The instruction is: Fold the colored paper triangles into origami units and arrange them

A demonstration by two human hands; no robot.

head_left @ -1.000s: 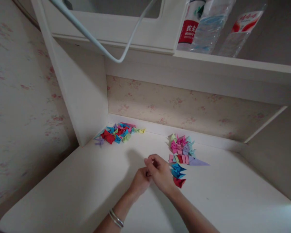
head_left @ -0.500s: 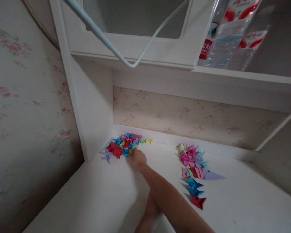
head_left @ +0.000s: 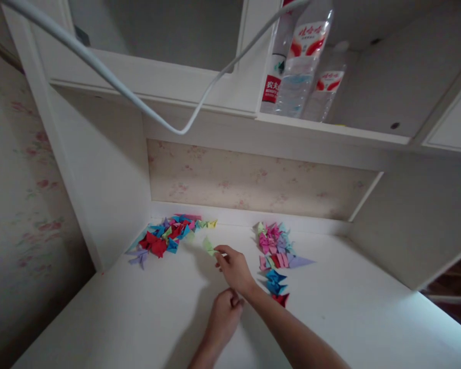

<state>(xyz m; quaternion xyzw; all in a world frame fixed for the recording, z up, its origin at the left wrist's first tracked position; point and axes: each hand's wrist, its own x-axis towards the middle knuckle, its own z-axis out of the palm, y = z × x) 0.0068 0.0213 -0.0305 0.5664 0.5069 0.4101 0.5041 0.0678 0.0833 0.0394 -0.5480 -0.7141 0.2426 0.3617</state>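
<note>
My right hand point(head_left: 236, 269) reaches over the white tabletop and pinches a light green folded paper crane point(head_left: 208, 246) between thumb and fingertips. Just below and left of it, my left hand point(head_left: 225, 310) is closed, its fingers curled in; whether anything is inside is hidden. To the left lies a loose heap of folded paper cranes point(head_left: 158, 247) in red, blue, green and purple. On the right are a pink, purple and pale blue cluster point(head_left: 269, 239), a row of pink, red and purple pieces point(head_left: 278, 261), two blue pieces point(head_left: 275, 282) and a red one point(head_left: 281, 299).
A pale cable point(head_left: 138, 102) hangs across the upper view in front of a white cabinet point(head_left: 157, 82). Several plastic bottles point(head_left: 301, 66) stand on the shelf above. White side panels and a floral-papered back wall point(head_left: 242, 179) bound the tabletop point(head_left: 138, 318).
My right hand has drawn back rightward from the left heap, now with the green paper crane. My left hand has come up from under the right forearm. The view has shifted right.
</note>
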